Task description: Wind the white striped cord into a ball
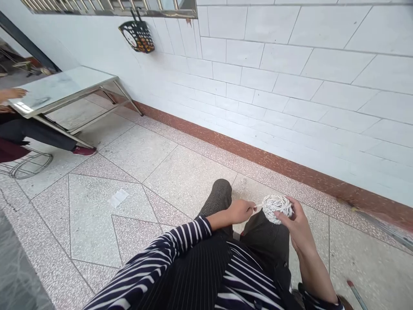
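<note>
A round ball of white cord (277,209) rests over my right knee, its strands wound across one another. Curled around its right side, my right hand (295,219) grips it, with the thumb on the front and the fingers at the back. Just left of the ball, my left hand (241,211) is closed, the fingertips pinching a short stretch of cord that runs to the ball. The fingers of the left hand are partly turned away from view.
At the left stands a metal-framed table (64,88), where another person's hand (13,94) lies. A wire stool (32,165) is below. A black basket (138,36) hangs on the tiled wall (258,64). White paper (118,198) and a stick (356,294) lie on the floor.
</note>
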Action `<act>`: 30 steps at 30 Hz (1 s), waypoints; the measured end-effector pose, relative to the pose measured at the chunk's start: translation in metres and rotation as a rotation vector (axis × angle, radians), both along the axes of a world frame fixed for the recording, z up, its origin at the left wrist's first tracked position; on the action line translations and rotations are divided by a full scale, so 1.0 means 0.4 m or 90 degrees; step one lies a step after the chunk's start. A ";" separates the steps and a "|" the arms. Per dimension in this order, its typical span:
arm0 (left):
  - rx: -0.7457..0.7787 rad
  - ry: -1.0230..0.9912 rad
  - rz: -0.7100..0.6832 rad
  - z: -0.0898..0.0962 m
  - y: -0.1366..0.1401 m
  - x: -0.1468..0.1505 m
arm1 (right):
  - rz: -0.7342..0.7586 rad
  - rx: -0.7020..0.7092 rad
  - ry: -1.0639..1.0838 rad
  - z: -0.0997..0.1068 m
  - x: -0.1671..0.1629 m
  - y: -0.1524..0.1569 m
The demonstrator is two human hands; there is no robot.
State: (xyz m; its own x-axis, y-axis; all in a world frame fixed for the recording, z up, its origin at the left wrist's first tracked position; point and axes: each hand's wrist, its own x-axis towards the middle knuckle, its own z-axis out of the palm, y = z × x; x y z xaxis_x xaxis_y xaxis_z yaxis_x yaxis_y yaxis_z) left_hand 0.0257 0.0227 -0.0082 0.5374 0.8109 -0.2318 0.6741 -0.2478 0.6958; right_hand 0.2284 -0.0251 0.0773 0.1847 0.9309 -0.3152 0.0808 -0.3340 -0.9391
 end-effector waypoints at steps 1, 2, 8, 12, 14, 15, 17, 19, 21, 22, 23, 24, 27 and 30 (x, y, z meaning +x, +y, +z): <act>-0.014 -0.016 0.018 0.008 0.012 -0.004 | -0.018 0.003 0.020 0.000 0.001 -0.003; -0.022 -0.028 0.035 0.012 0.027 -0.007 | -0.031 0.002 0.060 0.002 0.001 -0.007; -0.007 -0.064 0.070 -0.012 0.130 0.003 | -0.026 0.017 0.268 0.075 -0.017 -0.024; 0.001 -0.052 0.057 -0.028 0.226 0.030 | -0.005 0.108 0.257 0.156 -0.041 0.004; 0.032 -0.061 0.038 -0.030 0.280 0.033 | -0.006 0.152 0.231 0.191 -0.045 0.023; 0.052 -0.065 0.029 -0.030 0.306 0.030 | -0.018 0.176 0.213 0.205 -0.044 0.033; 0.084 -0.059 0.015 -0.030 0.357 0.015 | -0.063 0.223 0.180 0.228 -0.034 0.046; 0.097 -0.026 -0.001 -0.028 0.407 -0.008 | -0.114 0.255 0.164 0.242 -0.020 0.053; 0.101 0.017 -0.038 -0.018 0.458 -0.031 | -0.139 0.254 0.164 0.252 -0.012 0.051; 0.106 0.037 -0.065 -0.009 0.484 -0.040 | -0.136 0.244 0.166 0.258 -0.012 0.047; 0.114 0.054 -0.091 0.003 0.509 -0.046 | -0.126 0.233 0.167 0.266 -0.017 0.041; 0.124 0.069 -0.113 0.016 0.533 -0.050 | -0.112 0.223 0.167 0.277 -0.026 0.034; 0.155 0.091 -0.131 0.053 0.578 -0.047 | -0.096 0.207 0.156 0.324 -0.070 0.006; 0.153 0.066 -0.112 0.060 0.574 -0.039 | -0.185 0.196 0.134 0.365 -0.104 -0.023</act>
State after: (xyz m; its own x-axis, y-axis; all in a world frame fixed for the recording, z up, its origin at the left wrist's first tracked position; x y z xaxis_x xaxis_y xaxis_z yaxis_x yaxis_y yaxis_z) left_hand 0.0103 0.2524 0.0157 0.6573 0.7461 -0.1060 0.6707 -0.5151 0.5337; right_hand 0.1866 -0.0345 0.2235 0.4132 0.9060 -0.0917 -0.1773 -0.0187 -0.9840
